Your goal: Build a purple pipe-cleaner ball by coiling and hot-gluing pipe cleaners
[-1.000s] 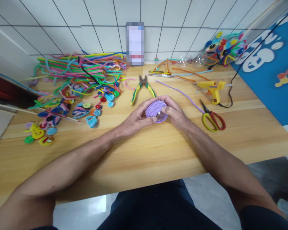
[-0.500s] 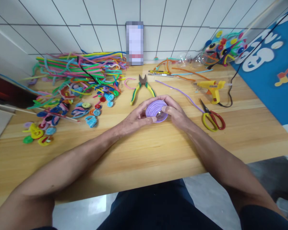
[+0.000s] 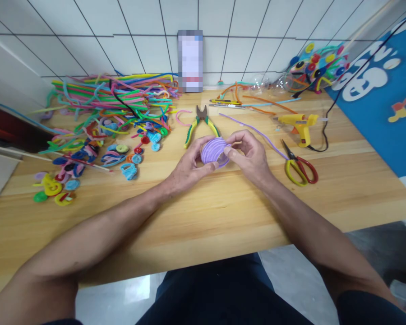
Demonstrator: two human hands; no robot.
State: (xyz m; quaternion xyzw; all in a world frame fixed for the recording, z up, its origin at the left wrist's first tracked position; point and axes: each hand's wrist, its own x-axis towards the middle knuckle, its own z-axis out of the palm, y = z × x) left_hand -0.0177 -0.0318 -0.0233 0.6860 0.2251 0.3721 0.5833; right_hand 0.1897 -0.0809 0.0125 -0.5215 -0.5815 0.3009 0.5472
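Both my hands hold a small ball wrapped in coiled purple pipe cleaner (image 3: 214,150) just above the middle of the wooden table (image 3: 203,212). My left hand (image 3: 186,168) cups it from the left, thumb under its front. My right hand (image 3: 250,155) pinches its right side with thumb and fingers. The loose purple pipe cleaner tail (image 3: 257,132) runs from the ball back and right across the table.
A heap of coloured pipe cleaners (image 3: 111,101) and small coiled discs (image 3: 88,158) fills the left. Pliers (image 3: 201,123) lie just beyond my hands. A yellow glue gun (image 3: 299,125) and scissors (image 3: 299,167) are to the right, a decorated ball (image 3: 316,63) at back right.
The ball has been lifted slightly and turned to the left; my right fingers have shifted round onto its right side.
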